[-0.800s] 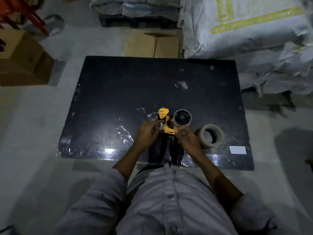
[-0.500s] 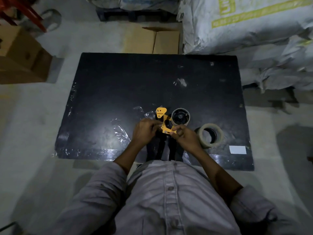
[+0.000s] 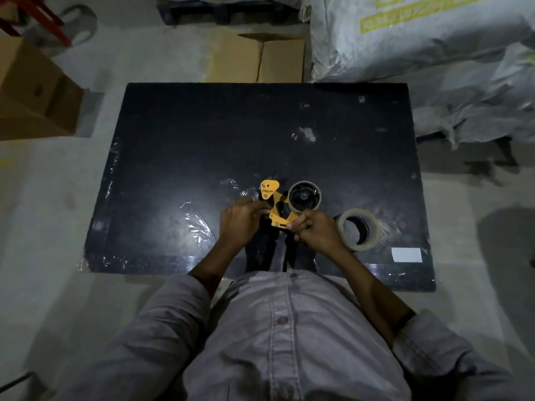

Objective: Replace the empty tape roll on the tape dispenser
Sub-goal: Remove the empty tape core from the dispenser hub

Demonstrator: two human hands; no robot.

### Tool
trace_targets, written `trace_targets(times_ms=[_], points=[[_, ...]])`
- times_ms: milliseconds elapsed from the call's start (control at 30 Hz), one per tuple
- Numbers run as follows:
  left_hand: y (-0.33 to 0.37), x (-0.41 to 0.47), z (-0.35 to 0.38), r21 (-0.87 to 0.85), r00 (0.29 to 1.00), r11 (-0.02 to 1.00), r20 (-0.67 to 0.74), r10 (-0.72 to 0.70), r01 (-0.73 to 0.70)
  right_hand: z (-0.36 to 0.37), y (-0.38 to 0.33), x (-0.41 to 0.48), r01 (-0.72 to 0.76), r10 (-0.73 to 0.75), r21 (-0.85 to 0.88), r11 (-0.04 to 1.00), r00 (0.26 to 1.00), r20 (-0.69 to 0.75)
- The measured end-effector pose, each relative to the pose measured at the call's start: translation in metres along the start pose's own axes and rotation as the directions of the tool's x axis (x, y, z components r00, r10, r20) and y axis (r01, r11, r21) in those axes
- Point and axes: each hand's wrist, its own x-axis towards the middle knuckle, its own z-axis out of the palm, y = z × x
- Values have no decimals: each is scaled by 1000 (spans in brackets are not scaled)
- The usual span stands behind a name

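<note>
A yellow tape dispenser (image 3: 275, 202) is held just above the black table (image 3: 202, 134), near its front middle. On its hub sits an empty cardboard core (image 3: 304, 196) around a black wheel. My left hand (image 3: 241, 219) grips the dispenser's left side. On the right, my right hand (image 3: 317, 231) pinches its lower yellow plate. A full roll of clear tape (image 3: 359, 230) lies flat on the table just right of my right hand.
Crumpled clear film (image 3: 194, 224) lies on the table left of my hands. A white label (image 3: 406, 254) is stuck near the front right corner. Cardboard boxes (image 3: 257, 60) stand behind the table and at the left (image 3: 31, 91); large sacks (image 3: 419, 39) are piled at the back right.
Both hands have kept hold of the dispenser and turned it slightly; its lower plate is now angled toward my right hand. The full roll has not moved.
</note>
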Motion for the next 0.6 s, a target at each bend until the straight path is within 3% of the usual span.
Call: trace_targets(times_ms=[233,400,600], points=[[3,-13,5,28,999,999,-35,-27,28,-3,-2,-2,-14,15,-13,1000,1000,19],[6,-36,11,-71,992,993,-81,-100,94,-5,-1,-5,-25,28,-50,998,998,57],[7,-18,-7,-284,971,931,140,-195,228,-13,7,-16,8,-7,-17,1000,998,64]])
